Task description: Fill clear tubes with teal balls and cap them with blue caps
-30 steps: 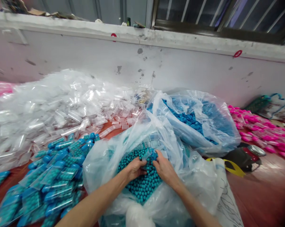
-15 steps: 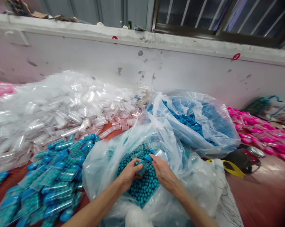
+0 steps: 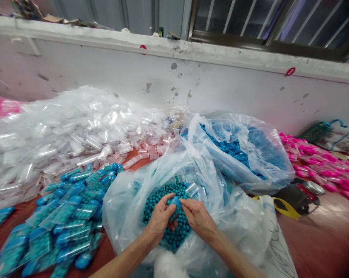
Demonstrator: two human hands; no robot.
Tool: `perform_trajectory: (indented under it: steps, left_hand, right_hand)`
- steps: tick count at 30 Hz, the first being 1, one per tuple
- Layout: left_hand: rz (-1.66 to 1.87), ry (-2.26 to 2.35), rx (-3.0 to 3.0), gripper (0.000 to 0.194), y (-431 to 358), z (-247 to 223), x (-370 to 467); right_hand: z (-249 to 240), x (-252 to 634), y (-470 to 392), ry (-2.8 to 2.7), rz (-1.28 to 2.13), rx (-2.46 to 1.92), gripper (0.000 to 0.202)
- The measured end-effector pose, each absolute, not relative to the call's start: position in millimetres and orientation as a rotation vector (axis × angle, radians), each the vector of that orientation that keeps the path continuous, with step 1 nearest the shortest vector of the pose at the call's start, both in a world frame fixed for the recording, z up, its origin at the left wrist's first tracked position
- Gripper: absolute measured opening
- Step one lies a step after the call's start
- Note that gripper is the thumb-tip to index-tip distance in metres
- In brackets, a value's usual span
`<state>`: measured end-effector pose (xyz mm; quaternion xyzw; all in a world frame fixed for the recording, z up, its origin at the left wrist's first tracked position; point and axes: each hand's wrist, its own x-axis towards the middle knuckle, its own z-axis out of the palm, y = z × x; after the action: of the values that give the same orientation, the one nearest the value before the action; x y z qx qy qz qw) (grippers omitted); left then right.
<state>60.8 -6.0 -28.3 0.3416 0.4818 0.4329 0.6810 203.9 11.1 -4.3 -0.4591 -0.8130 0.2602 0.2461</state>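
Where bags crowd it, red table (image 3: 322, 239) meets wall (image 3: 104, 73).

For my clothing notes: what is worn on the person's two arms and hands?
Nothing is worn, as far as the view shows. The left hand and right hand are bare, with no gloves, rings or watch visible. Both forearms are uncovered down to the picture's lower edge; no sleeve appears.

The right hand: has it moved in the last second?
Yes. The right hand has drawn back toward the person and slightly left, measured against the blue-filled bag, which stayed put.
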Motion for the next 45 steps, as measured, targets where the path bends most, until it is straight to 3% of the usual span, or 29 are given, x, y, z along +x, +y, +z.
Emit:
perform_trajectory:
  steps: [6,9,13,19,25,32,39,45]
  left_hand:
    - [1.005,1.152,0.788,0.051,-8.7,-18.8,59.4]
    - [0.946,1.088,0.815,0.05,-8.2,-13.4,52.3]
    - [0.85,1.015,0.887,0.044,-7.8,-13.2,45.9]
    - [0.957,1.139,1.009,0.029,-15.1,-18.1,53.5]
    - [1.089,1.214,0.899,0.044,-17.5,-9.9,55.5]
    - [1.085,1.183,0.903,0.023,-23.3,-8.1,62.0]
    - [1.133,1.262,1.047,0.01,-25.1,-20.4,67.7]
    - [1.086,1.235,1.07,0.02,-25.9,-23.0,56.0]
  right_hand:
    - [-0.9,211.8,7.6,-2.18,0.88,-1.111,0.025]
    - [3.2,218.6,14.8,-2.02,1.167,-1.098,0.017]
    - [-3.1,216.2,25.6,-1.522,1.502,-1.245,0.043]
    - [-2.7,196.8,7.7,-1.792,1.177,-1.283,0.04]
    - [-2.2,184.0,-13.3,-2.133,1.058,-1.265,0.094]
    - [-8.7,167.9,-23.7,-2.067,0.795,-1.259,0.062]
    - [-33.0,171.1,-30.2,-2.054,0.73,-1.222,0.074]
    - [-30.2,174.1,-26.5,-1.993,1.076,-1.262,0.087]
